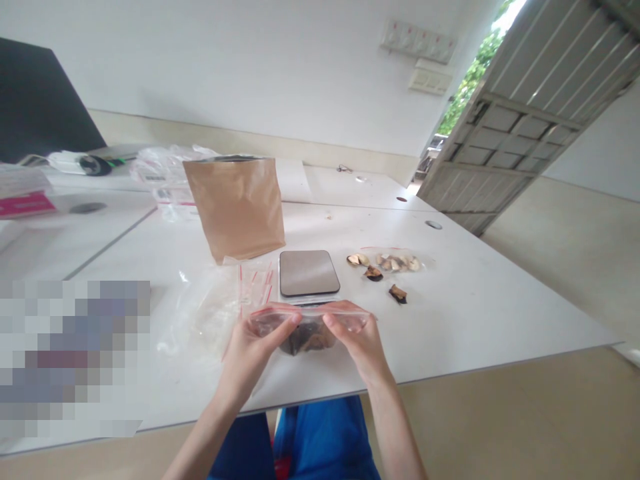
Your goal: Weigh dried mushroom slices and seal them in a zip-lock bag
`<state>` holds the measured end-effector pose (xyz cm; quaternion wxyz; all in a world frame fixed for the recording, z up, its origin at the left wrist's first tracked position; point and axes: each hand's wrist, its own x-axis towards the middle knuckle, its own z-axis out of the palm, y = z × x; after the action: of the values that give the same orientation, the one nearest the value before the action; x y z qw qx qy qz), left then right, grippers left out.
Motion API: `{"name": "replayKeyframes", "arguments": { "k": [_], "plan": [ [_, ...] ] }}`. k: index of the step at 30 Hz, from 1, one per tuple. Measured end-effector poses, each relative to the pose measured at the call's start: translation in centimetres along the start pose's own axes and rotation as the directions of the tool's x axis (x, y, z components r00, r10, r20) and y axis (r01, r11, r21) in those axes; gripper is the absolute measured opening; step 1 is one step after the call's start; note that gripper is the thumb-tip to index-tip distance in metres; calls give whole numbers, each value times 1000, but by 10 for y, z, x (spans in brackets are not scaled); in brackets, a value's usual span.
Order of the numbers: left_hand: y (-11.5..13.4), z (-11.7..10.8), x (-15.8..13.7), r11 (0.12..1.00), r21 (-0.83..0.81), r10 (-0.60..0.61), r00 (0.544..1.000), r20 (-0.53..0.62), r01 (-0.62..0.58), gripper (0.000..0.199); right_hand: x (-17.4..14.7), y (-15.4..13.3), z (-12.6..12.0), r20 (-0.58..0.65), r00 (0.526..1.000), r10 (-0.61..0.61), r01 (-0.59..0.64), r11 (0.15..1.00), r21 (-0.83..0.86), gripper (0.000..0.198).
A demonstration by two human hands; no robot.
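A clear zip bag (311, 337) with a red-edged seal holds dark and brown dried pieces. My left hand (257, 340) pinches the left part of its top edge, thumb on the seal. On the other side my right hand (356, 337) grips the same edge, its thumb close to the left one. Just beyond the bag lies a kitchen scale (309, 273) with a bare metal plate. Left of the scale are flat zip bags (254, 283) with red seals. Behind them stands a brown paper pouch (237, 210), upright.
Right of the scale lie a filled clear bag (399, 262) of pale pieces and loose dried pieces (398, 293). Crumpled clear plastic (205, 320) is at the left. Plastic packs (167, 180) and a white device (80, 163) sit farther back. The table's front edge (440, 375) runs close to me.
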<state>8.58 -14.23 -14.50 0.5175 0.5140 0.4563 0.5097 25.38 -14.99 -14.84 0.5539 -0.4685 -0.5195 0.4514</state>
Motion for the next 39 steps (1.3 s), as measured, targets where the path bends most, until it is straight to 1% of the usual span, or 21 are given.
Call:
{"name": "replayKeyframes", "arguments": {
  "k": [2,5,9,13,14,16,19,21,24,27,29,33,36,39],
  "plan": [
    [1,1,0,1000,-9,8,1000,-3,-8,23,0,-1,1,23,1000,-4,4,1000,-5,22],
    [2,2,-1,1000,-8,29,1000,-4,-29,23,0,0,2,24,998,-52,53,998,-35,19],
    [3,5,-4,995,64,84,996,-34,-81,21,-2,2,5,-39,989,-142,138,986,-96,12],
    [5,6,-6,977,155,160,982,-99,-143,19,-3,2,11,-117,979,-168,158,983,-91,13],
    [5,6,-6,973,169,175,979,-102,-156,19,-3,2,11,-129,977,-173,162,983,-90,14],
    [7,5,-5,974,158,175,982,-68,-162,19,-3,0,12,-140,974,-179,167,981,-97,13],
    [9,4,-1,990,79,115,993,17,-116,20,-1,-1,12,-133,976,-174,159,980,-118,14],
    [10,5,0,995,50,86,996,34,-88,22,-1,-1,12,-123,976,-180,164,977,-133,15],
    [10,6,1,994,63,92,996,5,-92,19,0,-2,12,-97,978,-186,174,977,-124,15],
    [10,7,0,989,97,114,993,-25,-111,19,0,-2,14,-34,988,-153,150,986,-79,15],
    [10,7,-1,985,116,130,991,-29,-126,20,0,-2,15,-17,991,-129,128,990,-59,14],
    [7,7,-2,970,182,174,984,-40,-164,20,0,-1,18,-70,987,-141,137,989,-60,12],
    [5,7,-3,943,261,231,971,-61,-208,19,-2,-1,22,-98,977,-189,183,981,-69,10],
    [5,8,-3,931,283,264,961,-84,-231,18,-3,0,26,-165,955,-245,230,967,-106,10]
  ]
}}
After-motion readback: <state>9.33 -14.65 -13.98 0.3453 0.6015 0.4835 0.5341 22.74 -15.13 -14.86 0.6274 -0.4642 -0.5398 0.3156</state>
